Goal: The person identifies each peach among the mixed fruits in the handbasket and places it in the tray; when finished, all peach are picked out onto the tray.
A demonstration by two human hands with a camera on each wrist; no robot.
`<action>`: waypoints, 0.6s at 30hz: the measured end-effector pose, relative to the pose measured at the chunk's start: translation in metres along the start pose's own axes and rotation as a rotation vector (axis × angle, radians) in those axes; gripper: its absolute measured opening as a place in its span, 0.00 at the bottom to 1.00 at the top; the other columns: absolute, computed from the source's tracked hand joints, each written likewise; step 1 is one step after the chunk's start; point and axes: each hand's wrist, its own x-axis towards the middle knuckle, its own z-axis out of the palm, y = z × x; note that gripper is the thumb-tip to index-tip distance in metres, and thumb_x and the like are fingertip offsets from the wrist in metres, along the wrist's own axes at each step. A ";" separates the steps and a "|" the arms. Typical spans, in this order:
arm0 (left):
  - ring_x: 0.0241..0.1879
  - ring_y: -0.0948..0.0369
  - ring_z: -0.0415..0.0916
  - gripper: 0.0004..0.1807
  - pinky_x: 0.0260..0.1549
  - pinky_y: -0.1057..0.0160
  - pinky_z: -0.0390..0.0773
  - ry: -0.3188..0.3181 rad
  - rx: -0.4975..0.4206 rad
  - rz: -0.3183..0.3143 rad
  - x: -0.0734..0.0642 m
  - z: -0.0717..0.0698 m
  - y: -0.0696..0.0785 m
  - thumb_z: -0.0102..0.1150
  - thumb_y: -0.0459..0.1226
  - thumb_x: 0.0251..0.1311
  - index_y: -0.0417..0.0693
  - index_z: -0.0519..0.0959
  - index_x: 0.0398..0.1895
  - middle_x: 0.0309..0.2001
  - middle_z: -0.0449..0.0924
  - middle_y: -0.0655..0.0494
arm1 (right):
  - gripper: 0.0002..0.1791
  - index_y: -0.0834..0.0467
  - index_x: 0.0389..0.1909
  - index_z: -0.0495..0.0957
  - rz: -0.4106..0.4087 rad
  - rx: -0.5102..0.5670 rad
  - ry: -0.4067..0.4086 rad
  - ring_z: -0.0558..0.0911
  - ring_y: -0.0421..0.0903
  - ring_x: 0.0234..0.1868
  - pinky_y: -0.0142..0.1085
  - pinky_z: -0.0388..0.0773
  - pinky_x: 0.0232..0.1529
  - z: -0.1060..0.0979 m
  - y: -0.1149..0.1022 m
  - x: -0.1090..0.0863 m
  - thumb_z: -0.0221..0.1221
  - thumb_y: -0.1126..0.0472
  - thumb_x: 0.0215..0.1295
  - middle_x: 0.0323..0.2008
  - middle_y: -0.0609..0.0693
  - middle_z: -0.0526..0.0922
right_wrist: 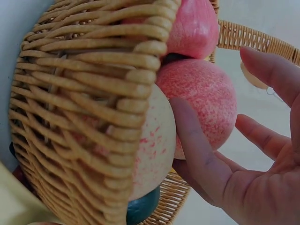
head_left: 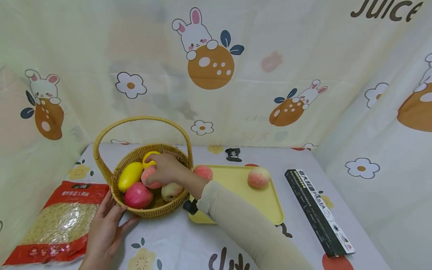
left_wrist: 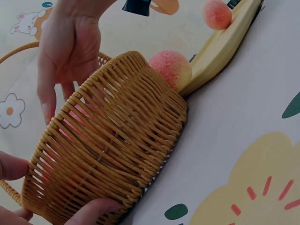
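Braced basket [head_left: 152,213] at 7 o'clock with spread-fingered left hand [head_left: 106,228] | touched pink peach [right_wrist: 201,98], mid-basket, with parted fingers of right hand [head_left: 167,168] | probably needed gentle fingertips, firm bracing, no nudge to pale peach [head_left: 171,193] at 4 o'clock

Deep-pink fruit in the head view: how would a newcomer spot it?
Find the wicker basket left of the yellow tray. Inside, front left, below the yellow oval fruit, sits the deep-pink fruit. Unlike the speckled, paler peach beside it, it is glossy.
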 end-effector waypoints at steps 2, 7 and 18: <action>0.79 0.56 0.57 0.44 0.51 0.52 0.89 0.002 -0.002 -0.002 0.000 0.000 0.000 0.50 0.35 0.79 0.88 0.46 0.83 0.88 0.41 0.63 | 0.39 0.51 0.72 0.75 -0.002 -0.042 0.003 0.75 0.45 0.63 0.32 0.79 0.57 0.002 -0.001 0.002 0.74 0.51 0.59 0.67 0.51 0.80; 0.78 0.55 0.57 0.43 0.52 0.51 0.88 0.025 -0.007 -0.012 -0.001 0.002 0.000 0.49 0.35 0.79 0.88 0.47 0.83 0.88 0.41 0.63 | 0.37 0.47 0.70 0.77 0.017 -0.162 0.020 0.73 0.47 0.69 0.34 0.77 0.64 0.013 -0.006 0.008 0.73 0.46 0.59 0.66 0.48 0.81; 0.79 0.55 0.55 0.42 0.56 0.47 0.84 0.033 0.002 -0.017 -0.003 0.005 0.000 0.51 0.38 0.79 0.88 0.47 0.82 0.88 0.41 0.62 | 0.26 0.45 0.56 0.82 0.124 -0.210 0.119 0.75 0.46 0.53 0.32 0.75 0.44 0.029 -0.015 0.006 0.74 0.43 0.57 0.55 0.49 0.80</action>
